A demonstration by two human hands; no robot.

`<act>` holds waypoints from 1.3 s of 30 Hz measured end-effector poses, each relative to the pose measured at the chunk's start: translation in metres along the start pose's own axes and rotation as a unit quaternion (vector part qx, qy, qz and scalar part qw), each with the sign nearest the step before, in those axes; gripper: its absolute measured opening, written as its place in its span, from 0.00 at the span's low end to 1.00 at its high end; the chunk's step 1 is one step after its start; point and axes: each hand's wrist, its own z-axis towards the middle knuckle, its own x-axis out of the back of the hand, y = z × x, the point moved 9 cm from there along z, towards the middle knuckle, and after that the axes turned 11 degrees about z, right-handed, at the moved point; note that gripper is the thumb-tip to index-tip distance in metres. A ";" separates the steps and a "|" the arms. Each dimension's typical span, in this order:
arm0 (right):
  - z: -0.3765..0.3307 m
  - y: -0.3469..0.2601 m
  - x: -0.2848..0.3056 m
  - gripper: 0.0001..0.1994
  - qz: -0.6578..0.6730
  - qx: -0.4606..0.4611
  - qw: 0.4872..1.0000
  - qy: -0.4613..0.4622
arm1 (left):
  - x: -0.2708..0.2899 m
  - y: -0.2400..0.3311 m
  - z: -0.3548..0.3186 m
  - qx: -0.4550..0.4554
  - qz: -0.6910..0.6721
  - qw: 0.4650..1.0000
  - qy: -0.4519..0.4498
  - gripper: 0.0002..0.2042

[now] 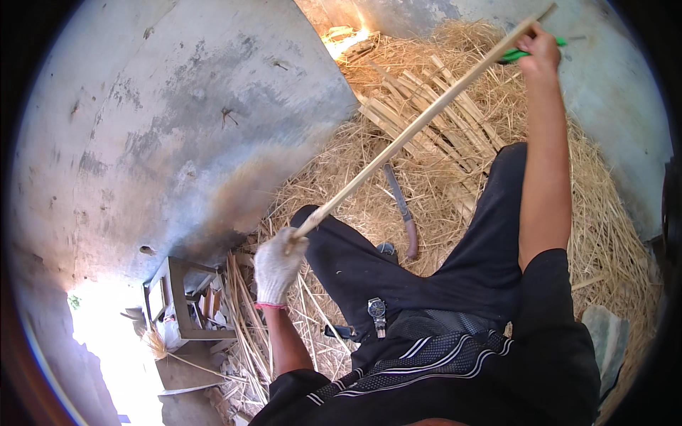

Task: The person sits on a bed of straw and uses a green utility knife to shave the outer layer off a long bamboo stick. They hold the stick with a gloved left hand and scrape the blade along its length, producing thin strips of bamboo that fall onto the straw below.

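Head view: dry straw [611, 213] covers much of the middle and right, maybe making a soft place to sit. Dark legs [483, 245] spread wide on it, which seems to leave room between them. A pile of pale strips [426, 106] lies near the upper middle, most side by side, perhaps to keep them neat. One long strip [405, 135] slants from left of centre to the upper right. A brown-handled knife [402, 206] lies between the legs, likely so it is easy to reach. The gloved left hand [279, 264] is closed around the strip's low end; the glove probably stops scratches. The bare right hand [540, 55] grips near its top end, along with a green tool [513, 55].
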 end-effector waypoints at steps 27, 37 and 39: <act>-0.087 0.030 -0.036 0.19 -0.172 -0.077 0.961 -0.204 | 0.029 -0.023 -0.006 0.061 -0.624 0.770 0.116 0.11; -0.102 0.040 -0.075 0.16 -0.174 0.028 0.954 -0.243 | -0.029 0.007 0.019 0.008 -0.398 0.917 0.040 0.13; -0.089 0.042 -0.094 0.16 -0.183 0.051 0.944 -0.270 | -0.033 -0.005 0.018 0.061 -0.383 0.921 0.028 0.13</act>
